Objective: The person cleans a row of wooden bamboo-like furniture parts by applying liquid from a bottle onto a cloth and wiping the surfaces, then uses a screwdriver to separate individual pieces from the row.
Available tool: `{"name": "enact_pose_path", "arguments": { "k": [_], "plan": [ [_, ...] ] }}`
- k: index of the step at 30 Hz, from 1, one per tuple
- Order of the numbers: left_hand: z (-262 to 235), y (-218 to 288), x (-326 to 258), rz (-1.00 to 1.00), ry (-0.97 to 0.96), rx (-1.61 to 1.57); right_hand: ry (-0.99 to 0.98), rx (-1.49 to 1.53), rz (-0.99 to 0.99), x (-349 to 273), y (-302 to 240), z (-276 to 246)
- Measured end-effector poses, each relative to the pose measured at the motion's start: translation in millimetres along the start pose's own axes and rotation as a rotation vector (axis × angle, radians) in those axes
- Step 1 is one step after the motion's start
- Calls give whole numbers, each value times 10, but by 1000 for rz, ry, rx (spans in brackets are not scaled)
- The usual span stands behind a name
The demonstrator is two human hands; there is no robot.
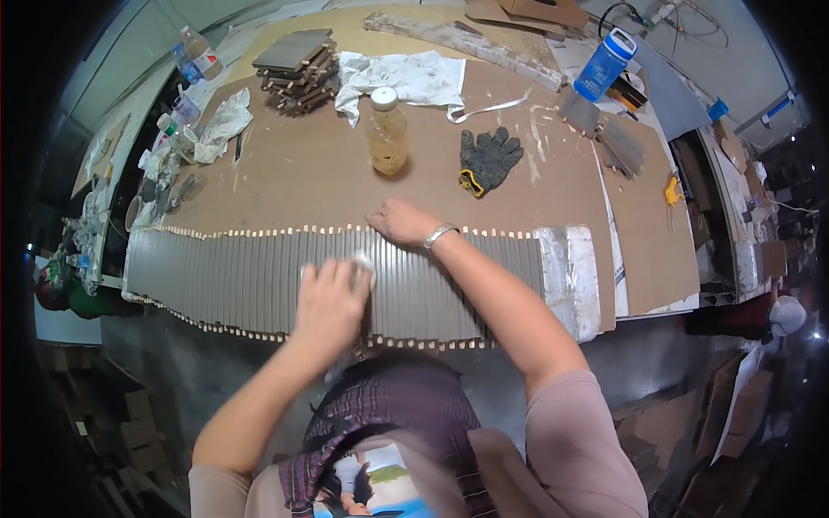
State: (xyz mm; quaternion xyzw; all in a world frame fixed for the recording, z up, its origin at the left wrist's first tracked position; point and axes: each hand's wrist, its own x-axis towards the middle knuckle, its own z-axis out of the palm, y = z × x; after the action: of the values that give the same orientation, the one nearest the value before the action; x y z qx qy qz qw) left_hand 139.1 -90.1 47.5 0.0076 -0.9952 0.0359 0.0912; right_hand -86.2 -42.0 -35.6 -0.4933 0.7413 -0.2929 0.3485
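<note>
Across the bench at 6 o'clock, row of grey slats, left hand fingers clenched on white cloth, right hand flat, released, at 12 o'clock edge.

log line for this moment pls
left hand: presses cloth on slats | right hand: flat on slats' far edge

Not much packaging here: a blue bottle with a white cap and blue label at the far right of the tabletop, a clear plastic bottle with a red-and-white label far left (print too small to read), and flattened brown cardboard boxes on the floor.
</note>
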Motion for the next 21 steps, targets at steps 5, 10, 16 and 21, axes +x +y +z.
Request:
{"name": "enact_pose_path", "arguments": {
  "k": [5, 10, 16, 21],
  "plan": [
    [-68, 64, 23, 130, -1, -135, 165, -71, -38, 9, 200, 24],
    [10, 276, 6, 66, -32, -93, 95, 24, 21, 41, 96, 88],
    [-68, 309, -58, 220, -54, -114, 149, -4, -16, 63, 244, 35],
    [38, 277, 269, 45, -47, -39, 96, 50, -10, 76, 152, 66]
  ]
}}
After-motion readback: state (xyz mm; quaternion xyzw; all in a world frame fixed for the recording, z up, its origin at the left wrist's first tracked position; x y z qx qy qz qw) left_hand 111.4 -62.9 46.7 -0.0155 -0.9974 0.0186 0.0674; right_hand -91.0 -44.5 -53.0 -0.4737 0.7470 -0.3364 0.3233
